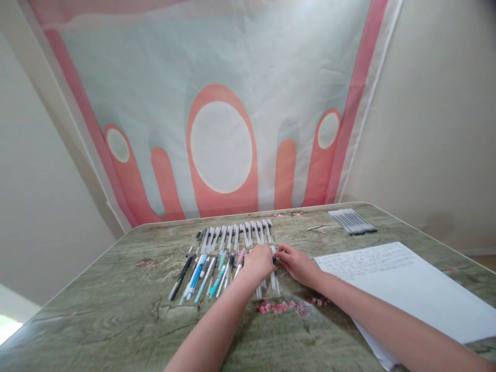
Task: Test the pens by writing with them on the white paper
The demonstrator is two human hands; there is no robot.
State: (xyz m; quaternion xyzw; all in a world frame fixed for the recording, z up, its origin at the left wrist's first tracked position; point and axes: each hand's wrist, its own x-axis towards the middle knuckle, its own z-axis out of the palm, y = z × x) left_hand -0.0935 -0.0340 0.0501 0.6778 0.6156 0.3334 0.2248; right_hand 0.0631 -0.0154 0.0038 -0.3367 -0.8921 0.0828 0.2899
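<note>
Clear pen [275, 283] lies mid-worktop, at the right end of the row of pens [232, 236]. We note both hands meeting over its upper end. Left hand [259, 262] is knuckles up with fingers curled down. Right hand [296, 263] is low, fingertips tucked toward the left. We cannot tell whether either truly grips. Both forearms stretch in from the near edge. Coloured pens [201, 274] fan left. Sheet of paper [406, 289] sits by the right edge, with a bundle of pens [352, 221] at the far right corner.
</note>
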